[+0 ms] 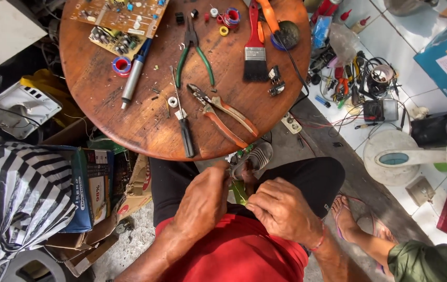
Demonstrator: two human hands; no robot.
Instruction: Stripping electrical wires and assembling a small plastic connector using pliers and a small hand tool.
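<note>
Green, thin circuit board [239, 192] looks light, stiff and easy to crack. Left hand [205, 201] and right hand [281, 209] pinch its edges.

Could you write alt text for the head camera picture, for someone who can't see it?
Seen from above, a seated person's left hand and right hand together hold a small green circuit board over their lap. Ahead, a round wooden table carries orange-handled pliers, green-handled pliers, a screwdriver and a paintbrush.
</note>
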